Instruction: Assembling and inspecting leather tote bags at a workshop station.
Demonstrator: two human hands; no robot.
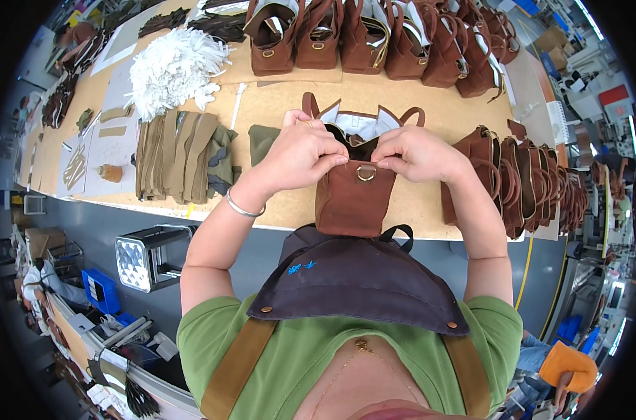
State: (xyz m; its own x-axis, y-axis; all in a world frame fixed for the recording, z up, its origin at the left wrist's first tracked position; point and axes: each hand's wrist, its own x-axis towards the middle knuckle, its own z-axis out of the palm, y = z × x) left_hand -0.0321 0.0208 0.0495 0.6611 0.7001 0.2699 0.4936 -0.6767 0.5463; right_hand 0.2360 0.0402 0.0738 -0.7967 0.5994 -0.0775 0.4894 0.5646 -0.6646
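A brown leather handbag (355, 203) stands at the table's near edge, its side panel with a brass D-ring (365, 173) facing me. My left hand (307, 150) pinches the bag's top rim at its left corner. At the right corner of the same rim, my right hand (409, 152) pinches the edge between thumb and fingers. The mouth of the bag gapes between my hands, showing a pale lining (360, 124). Two rolled handles rise at its sides, the right handle (414, 114) just beyond my right hand. The deeper inside is dark.
More brown bags (363, 38) line the far side of the table. Another row of bags (514, 178) stands at the right. To the left lie stacked olive-brown strips (181, 157), a heap of white strips (174, 70) and a green cloth piece (263, 142). A metal stool (150, 255) stands below.
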